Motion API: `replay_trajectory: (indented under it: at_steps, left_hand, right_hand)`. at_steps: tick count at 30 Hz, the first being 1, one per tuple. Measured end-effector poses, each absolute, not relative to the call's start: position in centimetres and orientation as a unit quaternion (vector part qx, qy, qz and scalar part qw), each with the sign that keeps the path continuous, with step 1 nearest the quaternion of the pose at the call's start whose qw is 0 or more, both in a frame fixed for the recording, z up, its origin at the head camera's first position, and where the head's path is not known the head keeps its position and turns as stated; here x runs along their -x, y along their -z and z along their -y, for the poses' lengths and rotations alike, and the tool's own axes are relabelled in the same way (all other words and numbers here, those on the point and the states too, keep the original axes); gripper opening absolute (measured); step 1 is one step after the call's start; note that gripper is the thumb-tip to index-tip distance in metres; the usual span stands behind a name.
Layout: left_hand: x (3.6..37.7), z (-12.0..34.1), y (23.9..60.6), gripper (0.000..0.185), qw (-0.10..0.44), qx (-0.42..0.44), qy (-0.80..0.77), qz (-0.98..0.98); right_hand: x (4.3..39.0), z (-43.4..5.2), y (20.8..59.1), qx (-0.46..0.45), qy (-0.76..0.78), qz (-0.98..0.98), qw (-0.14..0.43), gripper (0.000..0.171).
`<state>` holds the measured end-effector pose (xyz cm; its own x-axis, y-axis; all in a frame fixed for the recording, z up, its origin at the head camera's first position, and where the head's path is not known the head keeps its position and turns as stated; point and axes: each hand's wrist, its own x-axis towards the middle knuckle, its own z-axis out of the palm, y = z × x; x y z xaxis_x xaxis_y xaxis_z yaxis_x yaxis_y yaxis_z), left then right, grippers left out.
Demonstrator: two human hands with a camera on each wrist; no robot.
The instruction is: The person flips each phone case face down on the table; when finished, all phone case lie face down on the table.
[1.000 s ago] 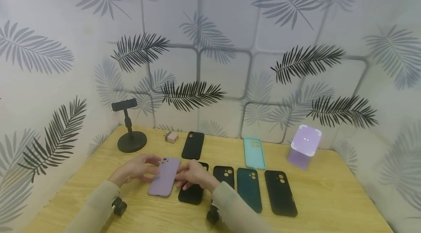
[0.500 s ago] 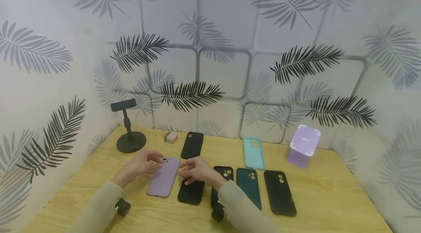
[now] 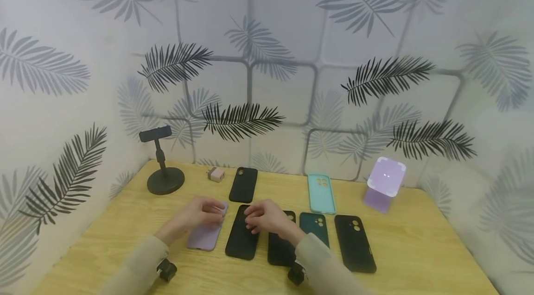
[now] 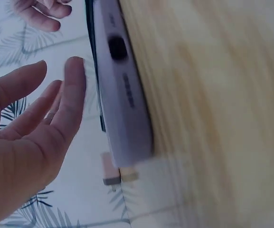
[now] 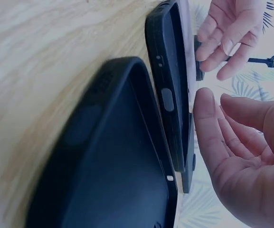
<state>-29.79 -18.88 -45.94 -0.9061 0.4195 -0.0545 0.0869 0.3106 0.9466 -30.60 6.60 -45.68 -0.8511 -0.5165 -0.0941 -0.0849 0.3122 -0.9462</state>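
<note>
A lilac phone case (image 3: 203, 235) lies flat on the wooden table (image 3: 417, 248). My left hand (image 3: 214, 210) hovers over its top end, fingers relaxed. In the left wrist view the left hand's fingers (image 4: 72, 90) are straight and apart from the lilac case's edge (image 4: 122, 99). My right hand (image 3: 252, 217) is over the top of two black cases (image 3: 241, 239) (image 3: 279, 251) and holds nothing. In the right wrist view the right hand's fingers (image 5: 212, 137) stay clear of the nearer black case (image 5: 172, 85).
A dark green case (image 3: 314, 229) and a black case (image 3: 354, 241) continue the front row. Behind lie another black case (image 3: 243, 185) and a teal case (image 3: 321, 193). A black phone stand (image 3: 163, 178), a small charger (image 3: 217, 174) and a lilac stand (image 3: 384, 185) sit near the wall.
Both hands let go of the lilac case, which now lies flat beside the black one. The right hand moved right, uncovering that black case; the left stays over the lilac case's top.
</note>
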Motion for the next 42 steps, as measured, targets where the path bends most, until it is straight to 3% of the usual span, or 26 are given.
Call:
replay_trajectory:
  at_steps: [8, 14, 28, 42]
  left_hand:
    - [29.2, 17.2, 46.2, 0.041, 0.193, -0.176, -0.575, -0.775]
    - [28.7, 16.5, 46.0, 0.040, 0.204, -0.148, -0.570, -0.782]
    - [28.4, 15.1, 45.8, 0.049, 0.160, -0.067, -0.581, -0.795]
    - [28.9, 14.9, 46.0, 0.048, 0.140, -0.068, -0.633, -0.758]
  right_hand:
    - [29.6, -8.8, 45.3, 0.196, 0.519, -0.814, 0.173, 0.026]
    - [29.1, -9.5, 45.1, 0.180, 0.508, -0.818, 0.199, 0.025]
    - [29.3, -9.4, 45.5, 0.173, 0.525, -0.804, 0.219, 0.029]
    - [29.2, -8.6, 46.1, 0.176, 0.546, -0.779, 0.255, 0.044]
